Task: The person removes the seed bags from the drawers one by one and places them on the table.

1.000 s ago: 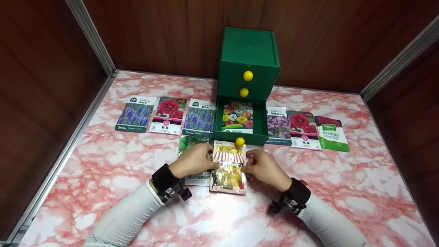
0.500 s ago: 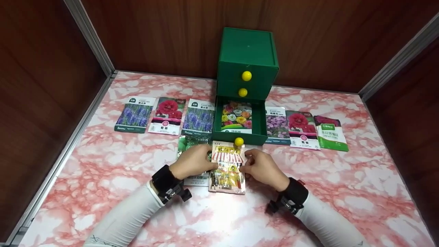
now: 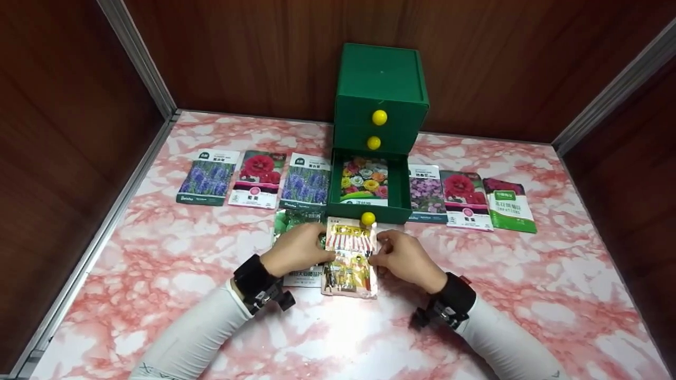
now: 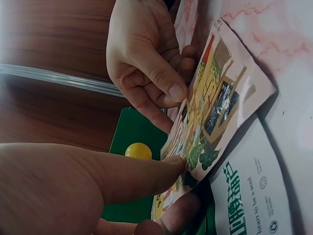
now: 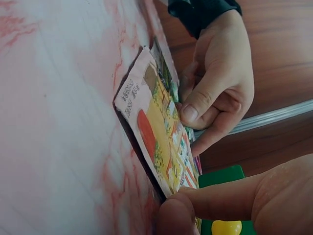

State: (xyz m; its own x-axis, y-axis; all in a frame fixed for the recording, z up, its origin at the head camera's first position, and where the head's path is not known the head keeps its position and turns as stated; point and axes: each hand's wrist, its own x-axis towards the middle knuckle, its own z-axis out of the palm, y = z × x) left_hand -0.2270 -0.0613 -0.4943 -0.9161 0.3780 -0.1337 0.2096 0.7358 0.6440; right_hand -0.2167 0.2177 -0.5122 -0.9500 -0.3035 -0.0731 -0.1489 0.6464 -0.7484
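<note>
A shiny packet (image 3: 349, 274) with a striped awning print lies in front of the open bottom drawer (image 3: 388, 212). My left hand (image 3: 297, 245) pinches its left edge, thumb on top. On the opposite edge my right hand (image 3: 411, 259) pinches it the same way, as the right wrist view shows, where the packet (image 5: 161, 132) is slightly raised along its near side. Partly under the packet and my left hand lies a green-and-white seed packet (image 3: 303, 278). Inside the drawer is a seed packet with multicoloured flowers (image 3: 364, 179).
The green drawer cabinet (image 3: 383, 74) with yellow knobs stands at the back; its upper two drawers are closed. Left of it lie lavender (image 3: 206, 177) and red-flower (image 3: 259, 177) seed packets; to the right are pink (image 3: 428, 192), red (image 3: 465, 198) and green-white (image 3: 511, 206) ones. Wooden panels surround the table.
Both hands keep their hold at the packet's edges. The packet stays in nearly the same place, with only the glare on its surface shifting.
</note>
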